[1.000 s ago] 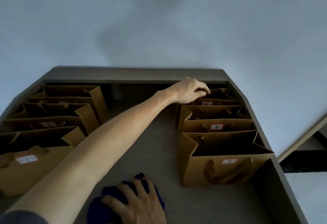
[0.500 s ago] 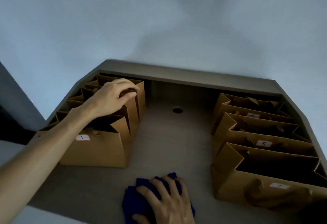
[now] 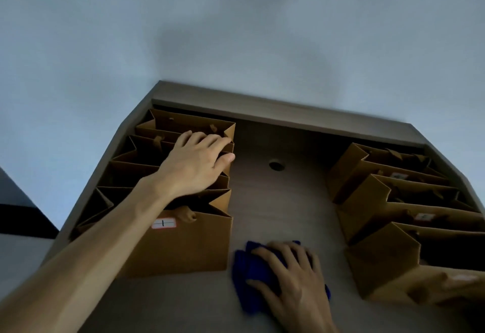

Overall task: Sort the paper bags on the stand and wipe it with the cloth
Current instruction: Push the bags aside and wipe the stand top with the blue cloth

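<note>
Grey stand (image 3: 275,201) — left hand (image 3: 194,164) flat on bags (image 3: 168,175); right hand (image 3: 294,277) spread, pressing cloth (image 3: 252,267).

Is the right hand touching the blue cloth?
Touching. The head view shows the right hand lying on the cloth, fingers spread over it.

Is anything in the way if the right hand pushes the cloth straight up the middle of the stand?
Nothing visible. The right hand presses the blue cloth on the bare middle strip of the stand, between the two bag rows; only a round hole lies ahead.
</note>
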Tool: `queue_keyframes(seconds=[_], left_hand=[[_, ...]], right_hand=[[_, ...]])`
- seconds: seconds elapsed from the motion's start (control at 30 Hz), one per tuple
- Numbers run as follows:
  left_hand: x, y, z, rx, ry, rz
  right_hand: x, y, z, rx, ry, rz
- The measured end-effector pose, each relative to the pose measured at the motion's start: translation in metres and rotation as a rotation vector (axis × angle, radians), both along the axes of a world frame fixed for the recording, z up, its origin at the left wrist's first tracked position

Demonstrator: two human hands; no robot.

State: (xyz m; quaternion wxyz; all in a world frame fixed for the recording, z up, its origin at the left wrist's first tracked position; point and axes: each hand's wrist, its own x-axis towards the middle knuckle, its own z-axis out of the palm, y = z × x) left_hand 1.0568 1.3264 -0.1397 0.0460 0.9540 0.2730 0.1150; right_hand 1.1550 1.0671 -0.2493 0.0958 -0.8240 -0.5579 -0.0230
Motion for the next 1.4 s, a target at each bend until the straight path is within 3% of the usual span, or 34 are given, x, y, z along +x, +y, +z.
queue_keyframes(seconds=[0.4, 0.53, 0.83, 0.97, 1.2, 1.4], left_hand=[[-0.006, -0.008, 0.004, -0.005, 0.004, -0.001], [-0.006, -0.010, 0.003, 0.003, 0.010, -0.002], [-0.001, -0.001, 0.000, 0.030, 0.009, 0.005], [0.000, 0.000, 0.001, 0.016, 0.016, 0.014], [0.000, 0.000, 0.002, 0.009, 0.027, 0.015], [0.002, 0.000, 0.004, -0.014, 0.022, 0.020]], right_hand=[[0.098, 0.191, 0.012, -0.138, 0.148, -0.252], [0.082, 0.170, 0.012, -0.049, 0.098, -0.201], [0.009, 0.045, -0.006, -0.112, 0.019, -0.210], [0.024, 0.071, -0.003, -0.113, 0.006, -0.196], [0.094, 0.197, 0.010, -0.134, 0.067, -0.069], [0.145, 0.213, 0.014, -0.180, 0.043, -0.085]])
